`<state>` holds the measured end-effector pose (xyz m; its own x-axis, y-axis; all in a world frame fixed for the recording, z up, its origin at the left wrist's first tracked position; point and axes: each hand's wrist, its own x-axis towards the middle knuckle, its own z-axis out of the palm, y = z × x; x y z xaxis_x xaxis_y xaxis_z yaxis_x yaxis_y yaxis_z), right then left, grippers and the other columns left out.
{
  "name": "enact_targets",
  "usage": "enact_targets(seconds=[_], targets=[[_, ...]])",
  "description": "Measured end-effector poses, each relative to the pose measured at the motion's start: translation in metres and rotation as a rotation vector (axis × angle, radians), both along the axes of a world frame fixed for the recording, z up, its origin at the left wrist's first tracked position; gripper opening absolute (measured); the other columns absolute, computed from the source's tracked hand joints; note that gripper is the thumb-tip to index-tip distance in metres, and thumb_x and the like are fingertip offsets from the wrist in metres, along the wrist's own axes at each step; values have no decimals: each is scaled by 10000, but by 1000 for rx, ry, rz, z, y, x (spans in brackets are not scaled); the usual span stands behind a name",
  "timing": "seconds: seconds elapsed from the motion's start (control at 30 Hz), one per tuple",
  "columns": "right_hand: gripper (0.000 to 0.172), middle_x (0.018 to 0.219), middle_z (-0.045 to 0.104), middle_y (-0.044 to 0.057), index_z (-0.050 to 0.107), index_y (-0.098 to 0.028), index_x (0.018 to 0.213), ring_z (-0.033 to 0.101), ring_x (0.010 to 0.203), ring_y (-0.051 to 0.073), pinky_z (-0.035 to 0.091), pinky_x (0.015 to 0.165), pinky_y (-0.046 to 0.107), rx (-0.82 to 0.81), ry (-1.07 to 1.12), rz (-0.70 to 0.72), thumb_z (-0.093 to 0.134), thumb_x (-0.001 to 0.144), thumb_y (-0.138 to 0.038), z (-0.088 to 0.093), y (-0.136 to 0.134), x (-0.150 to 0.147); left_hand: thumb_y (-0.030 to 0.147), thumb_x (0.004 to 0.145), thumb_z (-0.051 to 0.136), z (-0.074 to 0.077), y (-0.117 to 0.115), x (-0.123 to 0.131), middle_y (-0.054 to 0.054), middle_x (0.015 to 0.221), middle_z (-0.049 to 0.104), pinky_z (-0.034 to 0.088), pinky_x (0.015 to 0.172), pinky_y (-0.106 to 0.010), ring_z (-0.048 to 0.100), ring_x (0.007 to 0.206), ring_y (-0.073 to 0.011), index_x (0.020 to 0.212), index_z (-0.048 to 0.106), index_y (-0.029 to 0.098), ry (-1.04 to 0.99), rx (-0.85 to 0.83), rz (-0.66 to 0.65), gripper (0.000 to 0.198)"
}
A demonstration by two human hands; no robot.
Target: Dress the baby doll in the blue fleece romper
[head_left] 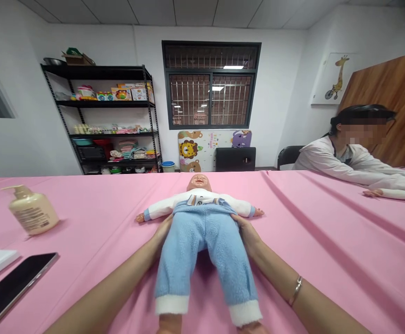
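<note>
Doll (pixel 199 200) on its back, mid-table on the pink cloth (pixel 310 241), feet toward you. Your left hand (pixel 162 231) lies along its hip, fingers stretched, tips hidden at the waistband of the trousers (pixel 202 250). Your right hand (pixel 247 232) mirrors it; whether either grips, can't tell. Soft nubby fleece over hard smooth limbs: work both sides level and evenly.

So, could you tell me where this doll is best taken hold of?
Around the waist, from both sides: the doll lies on its back with arms spread, leaving its flanks free, where the left hand and right hand rest.
</note>
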<state>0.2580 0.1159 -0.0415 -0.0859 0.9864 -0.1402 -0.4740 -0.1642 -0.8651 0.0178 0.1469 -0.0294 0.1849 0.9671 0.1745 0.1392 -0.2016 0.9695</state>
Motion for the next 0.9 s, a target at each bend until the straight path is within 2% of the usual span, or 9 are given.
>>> enact_targets(seconds=[0.07,0.17,0.27,0.4,0.5,0.63,0.73,0.83,0.9], targets=[[398,1023,639,53,620,-163,1025,579,984,242,462,874,350,-25,9,2,513,700,-366,0,1,4,501,751,506,3,0,-2,-20,738,617,476,650,-303,557,720,-204,872,599,177,-4,-17,-77,359],[369,978,653,53,647,-150,950,584,961,251,449,877,360,-17,19,69,516,645,-310,3,1,16,406,677,635,11,2,-15,-8,701,595,427,599,-258,515,652,-170,702,611,155,174,-16,-284,254],[336,986,650,48,661,-157,909,573,976,247,432,884,342,56,-65,90,557,618,-289,17,-2,30,395,634,689,19,6,-27,14,606,537,373,528,-228,475,572,-141,638,595,146,252,-51,-388,266],[392,982,642,58,631,-172,967,574,922,231,441,810,313,234,-153,75,619,592,-285,41,-8,37,469,691,644,24,6,-24,15,630,534,401,549,-234,500,581,-141,750,568,154,-27,-51,-279,330],[371,926,638,39,602,-180,935,567,868,201,434,774,280,317,-179,-13,648,584,-289,39,-2,29,427,724,624,20,5,-10,-4,784,591,439,669,-257,546,710,-156,872,555,163,-147,21,-188,310],[368,821,620,13,589,-164,842,545,798,178,411,725,253,340,-439,-152,674,602,-431,5,19,20,346,709,585,10,4,2,-29,905,605,422,810,-306,547,870,-204,902,554,153,31,174,23,275],[420,769,612,15,600,-147,793,535,765,184,400,694,264,296,-605,-142,615,639,-538,-16,29,22,353,735,524,4,2,2,-28,890,610,406,839,-335,546,889,-227,857,550,162,211,214,120,228],[463,798,626,27,616,-140,799,540,808,203,408,714,279,312,-640,-95,603,639,-575,-19,30,26,397,774,474,1,0,2,-46,908,620,396,853,-367,543,915,-254,857,554,166,330,215,151,258],[481,886,637,43,624,-146,838,550,869,217,424,756,291,295,-542,-50,621,626,-578,-18,28,26,352,771,459,0,-1,3,-53,960,616,385,883,-375,531,959,-255,904,557,162,300,220,109,252]])
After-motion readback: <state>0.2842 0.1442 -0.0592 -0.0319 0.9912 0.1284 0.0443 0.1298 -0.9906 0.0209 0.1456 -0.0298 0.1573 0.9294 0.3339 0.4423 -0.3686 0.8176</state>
